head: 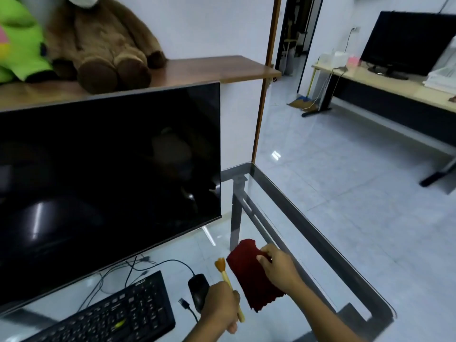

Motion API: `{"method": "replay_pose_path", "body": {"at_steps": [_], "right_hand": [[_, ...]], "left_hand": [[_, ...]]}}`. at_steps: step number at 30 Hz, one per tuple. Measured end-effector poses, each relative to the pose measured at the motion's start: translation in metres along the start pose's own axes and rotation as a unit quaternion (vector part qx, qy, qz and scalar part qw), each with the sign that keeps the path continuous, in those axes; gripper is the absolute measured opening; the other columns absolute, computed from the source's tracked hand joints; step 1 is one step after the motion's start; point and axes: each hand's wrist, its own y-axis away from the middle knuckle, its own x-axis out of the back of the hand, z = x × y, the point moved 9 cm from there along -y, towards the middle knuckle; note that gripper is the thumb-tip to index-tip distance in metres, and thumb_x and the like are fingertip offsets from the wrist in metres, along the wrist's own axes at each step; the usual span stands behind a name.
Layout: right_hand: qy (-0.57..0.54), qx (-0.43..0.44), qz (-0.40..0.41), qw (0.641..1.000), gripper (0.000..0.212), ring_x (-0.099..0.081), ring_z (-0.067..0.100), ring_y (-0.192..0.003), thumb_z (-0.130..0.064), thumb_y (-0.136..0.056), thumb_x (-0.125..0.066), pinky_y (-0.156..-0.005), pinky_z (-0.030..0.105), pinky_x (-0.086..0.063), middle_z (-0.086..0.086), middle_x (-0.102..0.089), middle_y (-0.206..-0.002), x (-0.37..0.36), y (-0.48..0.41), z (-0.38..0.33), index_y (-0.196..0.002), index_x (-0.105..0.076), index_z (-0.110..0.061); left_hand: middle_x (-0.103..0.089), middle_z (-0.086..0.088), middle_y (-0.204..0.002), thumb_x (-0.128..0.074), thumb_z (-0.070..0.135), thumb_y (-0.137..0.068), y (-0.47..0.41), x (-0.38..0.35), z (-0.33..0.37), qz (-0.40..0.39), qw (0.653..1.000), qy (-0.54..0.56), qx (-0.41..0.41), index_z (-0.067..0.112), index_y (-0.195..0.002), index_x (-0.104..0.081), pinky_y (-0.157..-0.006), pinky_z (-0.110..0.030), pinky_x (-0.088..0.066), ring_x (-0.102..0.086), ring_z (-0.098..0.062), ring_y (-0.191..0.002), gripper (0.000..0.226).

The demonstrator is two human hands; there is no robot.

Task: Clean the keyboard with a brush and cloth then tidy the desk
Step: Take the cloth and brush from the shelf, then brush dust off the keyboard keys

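Note:
A black keyboard (118, 314) lies at the lower left of the glass desk (320, 243). My left hand (220, 308) grips a small brush (223, 270) with a pale handle and orange bristles that point up and away. Just right of it, my right hand (280, 267) pinches the edge of a dark red cloth (249, 275), which lies spread on the glass. A black mouse (197, 288) sits between the keyboard and my left hand, partly hidden behind that hand.
A large dark monitor (108, 188) stands behind the keyboard, with cables (138, 267) and a loose plug (183, 303) below it. Plush toys (98, 43) sit on the wooden shelf (209, 67) above. Another desk with a monitor (404, 43) stands across the tiled floor.

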Motion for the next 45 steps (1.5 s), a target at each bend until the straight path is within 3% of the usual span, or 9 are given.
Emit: {"method": "replay_pose_path", "body": {"at_steps": [12,18,23,26,29,32,36,41,45], "right_hand": [[0.132,-0.026,-0.007,0.991,0.032,-0.063,0.019,-0.102,-0.03,-0.096,-0.056,-0.087,0.03,-0.054,0.002,-0.062,-0.12,-0.032,-0.025,0.061,-0.125,-0.055,-0.015],[0.179,0.019,0.116,0.977,0.033,-0.058,0.026,-0.105,-0.024,-0.084,-0.072,-0.09,0.036,-0.051,0.009,-0.06,-0.117,-0.012,-0.02,0.025,-0.115,-0.064,-0.014],[0.168,0.023,-0.048,0.984,0.025,-0.057,0.015,-0.083,-0.039,-0.091,-0.061,-0.067,0.024,-0.048,0.0,-0.056,-0.105,-0.067,-0.002,-0.011,-0.102,-0.056,-0.017],[0.231,-0.043,-0.118,0.965,0.044,-0.059,0.021,-0.101,-0.043,-0.089,-0.061,-0.081,0.029,-0.05,0.004,-0.049,-0.121,-0.101,0.009,-0.007,-0.12,-0.051,-0.014],[0.263,-0.078,-0.111,0.955,0.033,-0.059,0.026,-0.106,-0.027,-0.092,-0.054,-0.086,0.034,-0.052,0.01,-0.052,-0.124,-0.107,0.014,-0.012,-0.119,-0.051,-0.01],[0.207,-0.057,-0.082,0.973,0.01,-0.063,0.031,-0.096,-0.018,-0.094,-0.047,-0.069,0.033,-0.045,0.013,-0.062,-0.106,-0.109,0.016,-0.048,-0.1,-0.043,-0.012],[0.131,0.043,-0.065,0.988,0.012,-0.062,0.035,-0.083,-0.019,-0.097,-0.044,-0.06,0.033,-0.037,0.013,-0.063,-0.087,-0.127,0.028,-0.14,-0.097,-0.049,-0.008],[0.054,0.132,-0.13,0.981,0.024,-0.059,0.025,-0.085,-0.008,-0.089,-0.054,-0.071,0.025,-0.043,0.008,-0.056,-0.099,-0.181,0.062,-0.237,-0.106,-0.068,-0.016],[-0.045,0.103,-0.157,0.981,0.023,-0.063,0.014,-0.071,-0.008,-0.084,-0.065,-0.065,0.025,-0.052,-0.006,-0.064,-0.085,-0.212,0.077,-0.261,-0.104,-0.066,-0.02]], "left_hand": [[-0.07,-0.01,-0.085,-0.041,0.028,-0.098,-0.027,-0.029,-0.001,0.026,1.0,-0.003,-0.005,0.011,-0.091,-0.051,-0.055,-0.036,-0.061,-0.069,-0.021,-0.049,0.022],[-0.073,-0.007,-0.071,-0.046,0.045,-0.096,-0.032,-0.02,-0.001,-0.007,1.0,-0.011,0.0,0.009,-0.091,-0.056,-0.059,-0.031,-0.061,-0.071,-0.022,-0.053,0.038],[-0.067,0.0,-0.079,-0.046,0.047,-0.096,-0.027,0.037,0.001,0.075,0.991,-0.07,-0.087,0.014,-0.095,-0.057,-0.055,-0.025,-0.054,-0.068,-0.015,-0.064,0.034],[-0.065,0.0,-0.085,-0.048,0.041,-0.094,-0.017,0.083,-0.009,0.142,0.976,-0.079,-0.144,0.017,-0.092,-0.057,-0.054,-0.025,-0.045,-0.062,-0.015,-0.074,0.026],[-0.065,0.004,-0.078,-0.051,0.04,-0.089,-0.006,0.124,-0.035,0.183,0.969,-0.04,-0.161,0.023,-0.083,-0.056,-0.063,-0.031,-0.053,-0.063,-0.015,-0.071,0.019],[-0.065,0.006,-0.082,-0.054,0.038,-0.089,0.006,0.164,-0.075,0.248,0.951,-0.05,-0.177,0.022,-0.085,-0.058,-0.068,-0.031,-0.053,-0.062,-0.016,-0.078,0.017],[-0.063,0.003,-0.098,-0.056,0.033,-0.09,0.02,0.207,-0.139,0.291,0.937,-0.028,-0.19,0.019,-0.098,-0.06,-0.077,-0.036,-0.054,-0.06,-0.017,-0.093,0.016],[-0.053,-0.003,-0.127,-0.057,0.03,-0.093,0.045,0.257,-0.232,0.334,0.927,-0.012,-0.171,0.015,-0.126,-0.055,-0.098,-0.035,-0.043,-0.049,-0.021,-0.118,0.037],[-0.048,-0.006,-0.141,-0.061,0.028,-0.092,0.073,0.284,-0.306,0.385,0.907,0.005,-0.172,0.01,-0.135,-0.049,-0.11,-0.03,-0.03,-0.039,-0.021,-0.133,0.049]]}}
